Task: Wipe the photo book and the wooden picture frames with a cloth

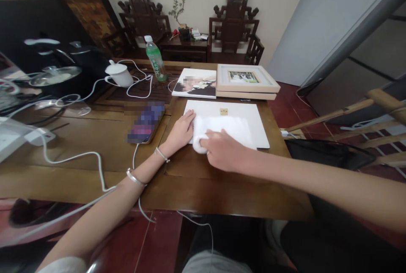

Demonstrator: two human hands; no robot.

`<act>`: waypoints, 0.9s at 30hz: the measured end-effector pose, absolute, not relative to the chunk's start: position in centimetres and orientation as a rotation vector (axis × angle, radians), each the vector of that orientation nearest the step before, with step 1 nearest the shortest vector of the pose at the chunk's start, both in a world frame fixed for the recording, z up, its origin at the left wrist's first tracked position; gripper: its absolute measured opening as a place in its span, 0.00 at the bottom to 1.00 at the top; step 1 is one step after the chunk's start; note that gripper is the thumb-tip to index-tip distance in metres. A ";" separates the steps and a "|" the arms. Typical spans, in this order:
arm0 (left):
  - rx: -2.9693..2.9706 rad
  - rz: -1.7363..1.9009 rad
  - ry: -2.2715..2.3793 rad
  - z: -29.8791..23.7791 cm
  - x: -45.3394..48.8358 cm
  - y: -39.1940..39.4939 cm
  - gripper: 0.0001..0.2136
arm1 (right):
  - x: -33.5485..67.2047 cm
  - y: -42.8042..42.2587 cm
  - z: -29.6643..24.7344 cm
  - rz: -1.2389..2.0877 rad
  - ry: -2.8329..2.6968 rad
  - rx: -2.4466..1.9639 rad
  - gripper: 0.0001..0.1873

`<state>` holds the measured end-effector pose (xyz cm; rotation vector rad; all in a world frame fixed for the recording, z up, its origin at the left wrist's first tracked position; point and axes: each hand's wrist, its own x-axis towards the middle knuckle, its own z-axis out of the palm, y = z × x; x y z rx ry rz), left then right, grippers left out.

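Observation:
A white flat board [250,114], face down with a small metal hanger near its top edge, lies on the wooden table [95,137]. My left hand [180,131] rests on the board's left edge with fingers stretched flat. My right hand [223,150] is closed round a white cloth [222,129] that lies bunched on the board's near half. A bracelet and a bangle circle my left wrist and forearm.
A phone [146,122] on a white cable lies left of the board. Behind it are a photo canvas [196,82], a stacked wooden picture frame [245,79], a green bottle [156,59], a white teapot [119,74] and kettles. A wooden chair arm [349,110] stands right.

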<state>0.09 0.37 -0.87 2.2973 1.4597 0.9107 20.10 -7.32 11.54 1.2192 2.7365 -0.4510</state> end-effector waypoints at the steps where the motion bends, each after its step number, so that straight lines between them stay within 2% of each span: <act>1: 2.308 0.908 1.470 -0.9 0.1 0.3 0.23 | 20.3 -8.1 11.7 -0.484 2.734 1.207 0.16; 5: 2.352 0.904 1.476 -1.0 0.0 0.2 0.23 | 21.1 -8.8 12.7 -0.627 2.683 1.192 0.14; 9: 2.370 0.922 1.483 -1.2 0.0 0.2 0.23 | 21.6 -5.5 13.5 -0.695 2.620 1.282 0.15; 15: 2.343 0.918 1.459 -1.3 -0.2 0.4 0.23 | 20.8 0.6 11.5 -0.293 2.671 1.442 0.24; 19: 2.163 0.970 1.479 -1.2 -0.3 0.6 0.24 | 18.9 1.5 9.5 -0.230 2.636 1.509 0.33; 22: 1.928 1.113 1.493 -1.0 -0.3 0.9 0.26 | 17.3 0.4 8.5 -0.206 2.659 1.398 0.37; 27: 1.792 1.336 1.448 -0.6 -0.8 1.2 0.35 | 16.3 -3.3 8.1 -0.221 2.795 0.999 0.34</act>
